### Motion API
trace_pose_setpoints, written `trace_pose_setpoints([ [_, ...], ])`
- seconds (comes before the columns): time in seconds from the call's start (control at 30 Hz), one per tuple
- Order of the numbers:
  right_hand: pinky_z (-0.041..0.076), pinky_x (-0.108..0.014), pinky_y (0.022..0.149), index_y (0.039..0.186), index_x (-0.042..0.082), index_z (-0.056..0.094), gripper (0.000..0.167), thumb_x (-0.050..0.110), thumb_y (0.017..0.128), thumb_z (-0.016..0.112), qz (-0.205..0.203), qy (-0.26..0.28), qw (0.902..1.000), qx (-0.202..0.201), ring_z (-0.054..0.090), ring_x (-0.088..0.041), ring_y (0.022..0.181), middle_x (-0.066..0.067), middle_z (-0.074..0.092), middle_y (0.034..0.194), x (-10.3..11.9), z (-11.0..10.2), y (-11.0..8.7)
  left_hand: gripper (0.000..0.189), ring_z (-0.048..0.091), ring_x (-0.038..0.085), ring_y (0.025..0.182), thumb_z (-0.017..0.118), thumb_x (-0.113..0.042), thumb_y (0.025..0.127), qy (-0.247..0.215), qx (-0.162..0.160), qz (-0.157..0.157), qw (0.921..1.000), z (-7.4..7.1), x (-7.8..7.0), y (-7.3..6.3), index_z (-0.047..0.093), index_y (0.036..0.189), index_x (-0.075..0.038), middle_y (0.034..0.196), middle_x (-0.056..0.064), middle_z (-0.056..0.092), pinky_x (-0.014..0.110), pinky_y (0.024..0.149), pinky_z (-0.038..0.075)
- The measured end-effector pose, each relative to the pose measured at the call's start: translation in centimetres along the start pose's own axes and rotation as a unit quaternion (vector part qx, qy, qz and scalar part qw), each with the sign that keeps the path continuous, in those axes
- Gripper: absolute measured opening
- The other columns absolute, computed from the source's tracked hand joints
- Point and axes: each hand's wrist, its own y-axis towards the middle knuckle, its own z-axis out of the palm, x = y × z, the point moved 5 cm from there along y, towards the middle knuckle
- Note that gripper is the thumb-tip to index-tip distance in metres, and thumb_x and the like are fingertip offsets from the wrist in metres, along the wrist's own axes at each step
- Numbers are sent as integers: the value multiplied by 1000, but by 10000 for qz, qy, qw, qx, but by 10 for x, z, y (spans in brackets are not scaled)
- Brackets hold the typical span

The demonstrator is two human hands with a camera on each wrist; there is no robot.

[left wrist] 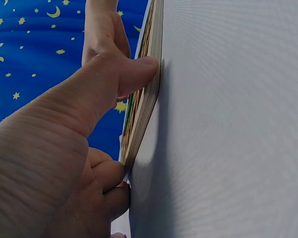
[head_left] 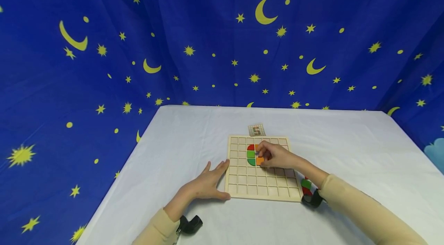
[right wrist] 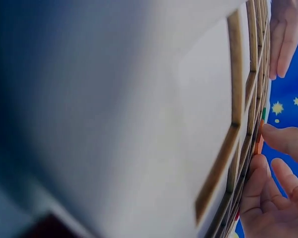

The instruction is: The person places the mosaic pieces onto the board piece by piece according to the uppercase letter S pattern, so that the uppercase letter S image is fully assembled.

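A wooden grid board [head_left: 263,191] lies on the white table. Set in its upper middle cells are a red rounded tile [head_left: 251,147], a light green square tile [head_left: 251,154], a dark green rounded tile [head_left: 251,162] and orange tiles, one partly covered by fingers. My right hand [head_left: 277,156] is over the board, thumb and fingers curled at an orange tile [head_left: 259,161]; in the right wrist view this orange tile [right wrist: 259,141] shows between thumb and finger. My left hand [head_left: 208,184] lies spread at the board's left edge, its thumb [left wrist: 141,69] against the side.
Behind the board lies a small gridded pattern card [head_left: 256,130] with an S-like figure. Red and green pieces [head_left: 306,184] lie right of the board, partly under the right forearm. Black wrist cameras [head_left: 190,225] hang at both cuffs. A blue star-patterned curtain [head_left: 215,37] encloses the table.
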Motion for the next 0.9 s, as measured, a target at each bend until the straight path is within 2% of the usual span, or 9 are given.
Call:
trace_pose_setpoints([
  [0.13, 49, -25, 62, 109, -9, 51, 36, -8, 78, 70, 18, -123, 9999, 25, 56, -25, 73, -22, 58, 94, 25, -2, -2, 108, 20, 25, 140, 76, -46, 73, -9, -6, 3, 10000, 0, 1, 0, 15, 149, 2, 152, 18, 21, 52, 111, -2],
  [0.2, 49, -25, 62, 108, -9, 52, 35, -7, 78, 71, 43, -211, 9998, 26, 56, -25, 72, -21, 58, 93, 25, -2, -2, 108, 20, 25, 140, 76, -46, 73, -9, -14, 6, 10000, 0, 1, 1, 16, 149, 2, 152, 18, 21, 52, 111, -1],
  [0.37, 48, -26, 62, 108, -7, 53, 36, -6, 78, 72, 12, -376, 9993, 6, 55, -23, 71, -19, 59, 91, 11, 1, 0, 109, 20, 26, 140, 76, -47, 73, -1, -11, 7, 10000, 0, 0, 1, 16, 149, 3, 152, 19, 22, 52, 111, -1],
  [0.57, 49, -24, 63, 109, -2, 54, 38, 0, 77, 75, -22, -430, 9991, -27, 55, -15, 73, -11, 60, 92, -13, 4, 2, 109, 20, 26, 140, 76, -46, 73, -20, 2, 14, 10000, 1, 0, 1, 15, 149, 2, 152, 18, 21, 53, 111, -1],
  [0.67, 50, -25, 65, 109, 0, 54, 38, 3, 78, 75, -76, -386, 9992, -17, 56, -14, 74, -9, 60, 93, -13, 1, 2, 109, 20, 26, 140, 76, -46, 73, -19, 3, 13, 10000, 1, 0, 1, 15, 149, 2, 152, 18, 21, 53, 111, -1],
  [0.77, 51, -26, 65, 111, -1, 54, 37, 6, 81, 74, -54, -241, 9997, -86, 57, -15, 75, -12, 60, 97, -10, -5, 2, 109, 20, 25, 140, 76, -46, 73, -7, 4, -3, 10000, 1, 1, 1, 15, 149, 2, 152, 18, 21, 53, 111, -1],
  [0.9, 51, -26, 64, 113, 0, 54, 36, 7, 83, 71, 77, -7, 9991, -408, 57, -17, 73, -17, 59, 100, -2, -23, 2, 109, 19, 25, 140, 76, -46, 73, 32, 0, -22, 10000, 1, 2, 1, 15, 150, 1, 152, 17, 21, 52, 111, -1],
])
